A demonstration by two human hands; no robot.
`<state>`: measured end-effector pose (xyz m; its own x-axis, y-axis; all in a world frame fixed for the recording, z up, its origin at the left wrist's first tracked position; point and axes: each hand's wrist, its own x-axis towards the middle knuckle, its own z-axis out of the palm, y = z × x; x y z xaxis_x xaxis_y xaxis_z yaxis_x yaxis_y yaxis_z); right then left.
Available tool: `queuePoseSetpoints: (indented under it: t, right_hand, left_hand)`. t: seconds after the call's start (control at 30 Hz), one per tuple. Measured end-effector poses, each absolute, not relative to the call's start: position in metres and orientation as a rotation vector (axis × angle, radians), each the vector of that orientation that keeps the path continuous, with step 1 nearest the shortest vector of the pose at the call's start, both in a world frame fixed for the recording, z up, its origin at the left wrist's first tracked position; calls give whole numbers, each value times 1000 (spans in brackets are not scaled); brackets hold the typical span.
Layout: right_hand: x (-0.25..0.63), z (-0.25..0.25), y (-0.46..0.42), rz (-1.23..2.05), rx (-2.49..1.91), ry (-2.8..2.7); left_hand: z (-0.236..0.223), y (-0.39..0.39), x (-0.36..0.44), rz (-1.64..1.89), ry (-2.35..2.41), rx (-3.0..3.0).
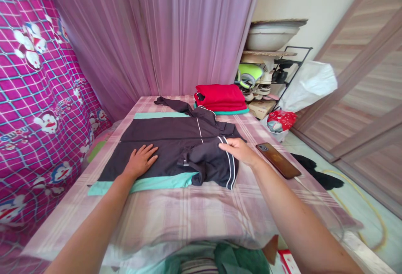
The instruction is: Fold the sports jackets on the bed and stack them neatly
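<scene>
A dark zip jacket (163, 129) lies spread on the table, its mint-green side panels showing along the near and far edges. My left hand (141, 160) rests flat on the jacket's body, fingers spread. Near the collar end, my right hand (240, 149) pinches the striped edge of the near sleeve (228, 163), which is folded in over the jacket. The far sleeve (174, 104) stretches out toward the curtain.
A pile of folded red clothes (220, 96) sits at the table's back. On the right edge lies a phone (278, 159) with a cable. A checked cloth (176, 215) covers the table. Beyond stand a shoe rack (285, 83) and purple curtain (188, 27).
</scene>
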<state>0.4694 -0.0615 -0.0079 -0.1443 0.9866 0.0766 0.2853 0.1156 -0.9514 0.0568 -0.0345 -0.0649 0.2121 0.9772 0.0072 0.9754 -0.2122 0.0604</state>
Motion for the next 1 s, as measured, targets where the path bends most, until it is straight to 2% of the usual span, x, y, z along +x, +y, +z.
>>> queuePoseSetpoints:
  t: [0.17,0.4,0.6,0.83,0.9,1.0]
  right_hand:
    - [489,-36,-43,879,-1235,-1005]
    - [507,-75,-55,632,-1348,-1052]
    - [516,-66,-56,616,-1272,-1064]
    - [536,-63,-45,644,-1454,-1172]
    - [537,-57,-45,521,-1604,-1185]
    - [536,-43,-45,166,-1792,-1228]
  left_hand:
    - [-67,-34,57,89,1953,2447]
    - [-65,-36,58,79,1951,2432]
    - [-67,-35,57,104,1959,2438]
    - [-68,-34,56,105,1978,2456]
    - [-67,-35,57,99,1982,2453]
    - [-66,-35,57,88,1983,2448]
